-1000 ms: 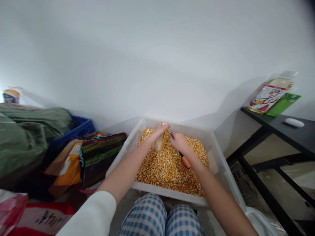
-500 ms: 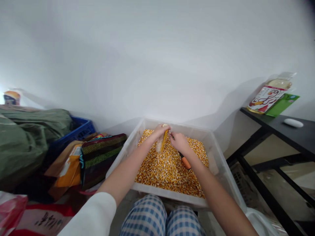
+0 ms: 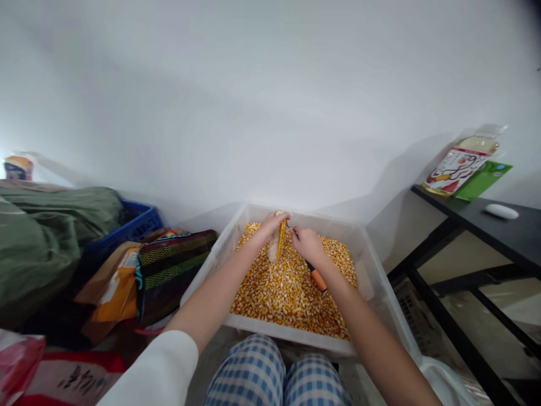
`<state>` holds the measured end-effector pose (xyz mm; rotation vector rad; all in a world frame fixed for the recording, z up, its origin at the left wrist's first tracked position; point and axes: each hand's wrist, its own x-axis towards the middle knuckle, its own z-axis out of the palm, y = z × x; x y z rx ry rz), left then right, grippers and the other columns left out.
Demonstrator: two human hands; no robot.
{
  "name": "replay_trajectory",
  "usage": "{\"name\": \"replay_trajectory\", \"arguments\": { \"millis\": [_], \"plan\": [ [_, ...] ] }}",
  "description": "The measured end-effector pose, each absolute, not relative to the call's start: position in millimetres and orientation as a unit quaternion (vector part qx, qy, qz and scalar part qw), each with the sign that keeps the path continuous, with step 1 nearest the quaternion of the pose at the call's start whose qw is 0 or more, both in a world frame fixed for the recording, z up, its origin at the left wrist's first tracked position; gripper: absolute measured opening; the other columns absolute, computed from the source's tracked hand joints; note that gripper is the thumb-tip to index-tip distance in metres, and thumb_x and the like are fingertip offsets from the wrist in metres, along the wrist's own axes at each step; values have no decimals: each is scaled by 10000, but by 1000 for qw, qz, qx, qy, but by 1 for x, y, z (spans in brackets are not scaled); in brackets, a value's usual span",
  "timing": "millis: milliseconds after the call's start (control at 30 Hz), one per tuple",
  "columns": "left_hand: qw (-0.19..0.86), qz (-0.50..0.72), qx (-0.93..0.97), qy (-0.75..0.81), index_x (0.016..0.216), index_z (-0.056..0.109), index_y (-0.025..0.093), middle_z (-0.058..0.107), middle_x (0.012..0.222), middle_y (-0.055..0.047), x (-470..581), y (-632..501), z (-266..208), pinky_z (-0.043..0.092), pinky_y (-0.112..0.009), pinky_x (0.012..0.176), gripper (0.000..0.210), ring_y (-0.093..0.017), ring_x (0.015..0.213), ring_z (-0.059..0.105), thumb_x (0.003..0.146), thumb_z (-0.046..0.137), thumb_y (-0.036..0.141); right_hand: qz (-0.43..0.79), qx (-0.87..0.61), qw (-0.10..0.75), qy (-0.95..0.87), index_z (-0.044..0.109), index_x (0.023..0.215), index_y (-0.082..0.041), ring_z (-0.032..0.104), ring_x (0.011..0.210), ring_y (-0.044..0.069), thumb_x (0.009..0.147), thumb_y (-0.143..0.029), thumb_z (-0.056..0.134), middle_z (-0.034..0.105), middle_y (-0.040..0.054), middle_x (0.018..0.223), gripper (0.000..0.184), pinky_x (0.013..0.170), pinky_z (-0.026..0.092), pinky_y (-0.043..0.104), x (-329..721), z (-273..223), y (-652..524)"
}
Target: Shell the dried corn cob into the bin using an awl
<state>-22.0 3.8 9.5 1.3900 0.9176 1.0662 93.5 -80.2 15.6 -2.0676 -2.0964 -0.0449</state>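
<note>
My left hand (image 3: 275,221) is closed around the upper end of a corn cob (image 3: 274,249), which it holds tilted over the kernels. Part of the cob is stripped pale, while yellow kernels remain in rows along its right side. Close on the right, my right hand (image 3: 307,243) is closed on a slim tool with an orange handle (image 3: 318,280). The handle shows below my wrist, and a dark tip pokes out near the cob's kernels. My fingers hide the middle of the tool. Loose corn kernels (image 3: 279,299) lie heaped beneath both hands.
The kernels fill a translucent plastic bin (image 3: 291,336) against the white wall. To the left are a blue crate (image 3: 127,225), green cloth (image 3: 63,225) and a dark mesh bag (image 3: 175,270). A black shelf (image 3: 473,211) at right holds a bottle (image 3: 459,163) and a white object (image 3: 501,211).
Both hands stay at nearly the same spot over the bin. The cob has turned slightly more upright, and a wider band of its yellow kernels shows.
</note>
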Motion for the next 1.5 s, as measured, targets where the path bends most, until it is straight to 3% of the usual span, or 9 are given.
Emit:
{"name": "replay_trajectory", "arguments": {
  "millis": [800,1500],
  "plan": [
    [563,450,577,385,560,539,207,542,548,-19,-19,3,13,401,-266,527,233,-142,525,491,729,540,367,-23,-691,108,-714,604,1038,-172,635,836,215,936,-373,210,673,123,937,454,743,419,282,95,14,-80],
    [561,484,570,355,538,553,194,503,531,0,-20,3,12,371,-262,515,227,-122,503,466,728,546,318,-15,-691,105,-715,610,1032,-181,632,858,214,938,-404,205,673,123,935,472,755,425,287,94,12,-79]
  ]
}}
